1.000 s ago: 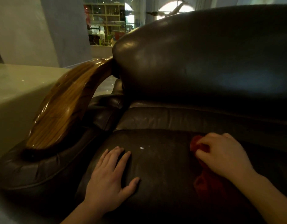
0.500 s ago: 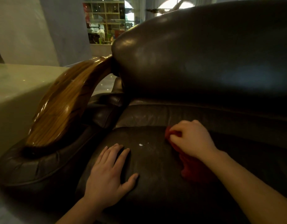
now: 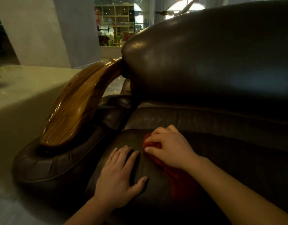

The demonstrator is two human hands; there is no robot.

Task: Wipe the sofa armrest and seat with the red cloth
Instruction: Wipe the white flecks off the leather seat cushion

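So right hand point(image 3: 170, 148) has the red cloth point(image 3: 180, 179) bunched in curled fingers on the seat point(image 3: 237, 159); left hand point(image 3: 119, 177) lies flat beside it, fingers spread.

Head view. I see the red cloth point(image 3: 180, 181) only in part: its front end is bunched under my right hand point(image 3: 170, 148), and its tail runs beneath the forearm point(image 3: 237, 189). The backrest point(image 3: 213, 62) is cropped at the top and right edges. Objects on the far shelves point(image 3: 117, 25) are too small to identify.
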